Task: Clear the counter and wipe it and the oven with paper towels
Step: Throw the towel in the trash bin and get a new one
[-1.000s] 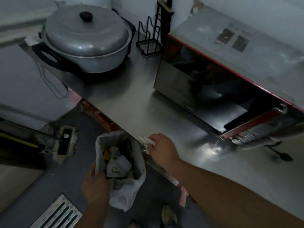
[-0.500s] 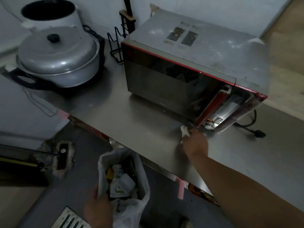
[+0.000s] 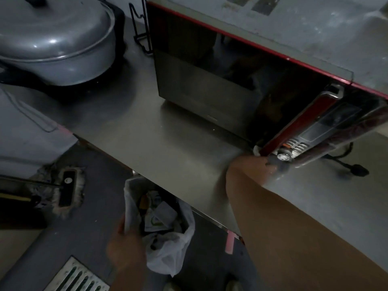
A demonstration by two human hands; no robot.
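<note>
Paper towel against oven, right hand

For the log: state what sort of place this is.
Probably a plain working kitchen: a steel counter carries a lidded pot and a red-trimmed oven, with a floor drain grate below.

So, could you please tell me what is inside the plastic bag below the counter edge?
The white plastic bag, gripped by the left hand, holds crumpled paper and packaging scraps. Anything deeper is hidden by that top layer and the bag's folds.
</note>
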